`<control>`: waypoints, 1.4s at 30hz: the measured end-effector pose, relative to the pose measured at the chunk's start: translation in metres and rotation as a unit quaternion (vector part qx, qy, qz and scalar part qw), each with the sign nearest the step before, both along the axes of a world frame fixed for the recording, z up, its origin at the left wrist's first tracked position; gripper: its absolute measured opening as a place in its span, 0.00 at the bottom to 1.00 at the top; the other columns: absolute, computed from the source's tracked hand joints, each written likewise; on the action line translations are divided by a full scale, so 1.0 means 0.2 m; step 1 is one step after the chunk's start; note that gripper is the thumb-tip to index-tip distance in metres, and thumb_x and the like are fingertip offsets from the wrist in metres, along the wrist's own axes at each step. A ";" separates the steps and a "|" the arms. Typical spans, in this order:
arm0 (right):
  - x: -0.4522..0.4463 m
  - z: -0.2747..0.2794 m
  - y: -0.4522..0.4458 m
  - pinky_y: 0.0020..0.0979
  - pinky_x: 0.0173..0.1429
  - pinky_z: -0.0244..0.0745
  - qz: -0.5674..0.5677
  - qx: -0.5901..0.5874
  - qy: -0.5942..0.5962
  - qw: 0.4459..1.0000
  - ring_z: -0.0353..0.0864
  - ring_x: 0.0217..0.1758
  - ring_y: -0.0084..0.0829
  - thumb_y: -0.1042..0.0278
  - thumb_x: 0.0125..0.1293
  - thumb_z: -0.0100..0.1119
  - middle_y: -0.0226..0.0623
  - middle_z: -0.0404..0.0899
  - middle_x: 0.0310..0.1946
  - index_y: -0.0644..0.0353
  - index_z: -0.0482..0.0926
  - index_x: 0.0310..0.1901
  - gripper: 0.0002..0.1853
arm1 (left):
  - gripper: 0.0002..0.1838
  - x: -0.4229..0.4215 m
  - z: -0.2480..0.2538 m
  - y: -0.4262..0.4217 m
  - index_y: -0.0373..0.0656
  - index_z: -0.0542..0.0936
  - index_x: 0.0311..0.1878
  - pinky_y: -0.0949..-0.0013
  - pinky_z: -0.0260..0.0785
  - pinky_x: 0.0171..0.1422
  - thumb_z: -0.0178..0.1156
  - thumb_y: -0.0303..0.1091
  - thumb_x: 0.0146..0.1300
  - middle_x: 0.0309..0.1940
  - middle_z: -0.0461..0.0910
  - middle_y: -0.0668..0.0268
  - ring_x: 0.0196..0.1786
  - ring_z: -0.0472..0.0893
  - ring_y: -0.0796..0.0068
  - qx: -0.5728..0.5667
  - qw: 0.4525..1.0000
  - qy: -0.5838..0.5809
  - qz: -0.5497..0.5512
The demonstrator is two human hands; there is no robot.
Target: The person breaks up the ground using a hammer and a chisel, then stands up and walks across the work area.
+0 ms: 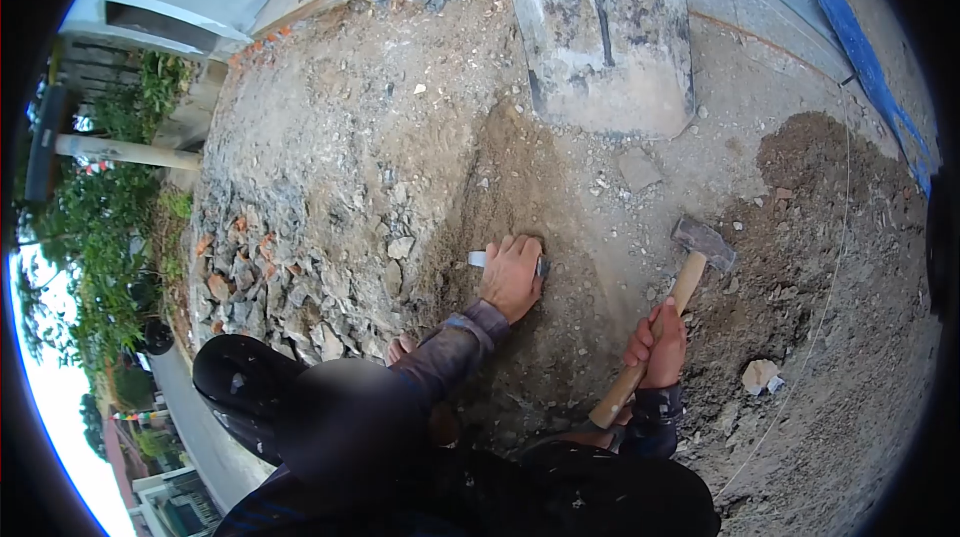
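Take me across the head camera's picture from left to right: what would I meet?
Green foliage, a spread of broken rubble, the left hand pressed low to the ground, the right hand gripping a hammer, a pale stone chunk, then a blue sheet.

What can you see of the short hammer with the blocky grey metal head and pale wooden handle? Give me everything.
The short hammer has a blocky, scuffed metal head, dark grey, set crosswise on a plain, pale handle that looks like wood. The right hand wraps the handle partway along, leaving wood showing on both sides. The hammer slants, head pointing away from the body, over the brown soil. Whether the head touches ground, I can't tell.
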State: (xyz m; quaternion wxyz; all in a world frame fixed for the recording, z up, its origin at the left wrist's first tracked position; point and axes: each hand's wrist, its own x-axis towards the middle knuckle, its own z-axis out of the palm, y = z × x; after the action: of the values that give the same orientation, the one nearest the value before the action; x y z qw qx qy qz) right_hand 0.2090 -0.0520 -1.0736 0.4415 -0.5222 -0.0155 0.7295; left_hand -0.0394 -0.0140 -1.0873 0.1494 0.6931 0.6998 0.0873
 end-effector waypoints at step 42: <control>-0.62 0.27 0.12 0.25 0.14 0.58 -0.215 0.115 0.030 0.969 0.58 0.11 0.18 0.64 0.71 0.56 0.25 0.59 0.14 0.56 0.64 0.31 0.13 | 0.16 -0.22 -0.11 0.43 0.45 0.73 0.45 0.56 0.61 0.55 0.58 0.22 0.52 0.40 0.75 0.57 0.50 0.74 0.54 0.085 0.991 0.017 -0.106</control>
State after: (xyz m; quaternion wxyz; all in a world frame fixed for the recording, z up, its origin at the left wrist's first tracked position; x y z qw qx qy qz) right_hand 0.0843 -0.0288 -1.0195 0.6456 -0.4366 0.0268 0.6260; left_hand -0.0825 0.0716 -1.1102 0.0863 0.7749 0.6148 0.1187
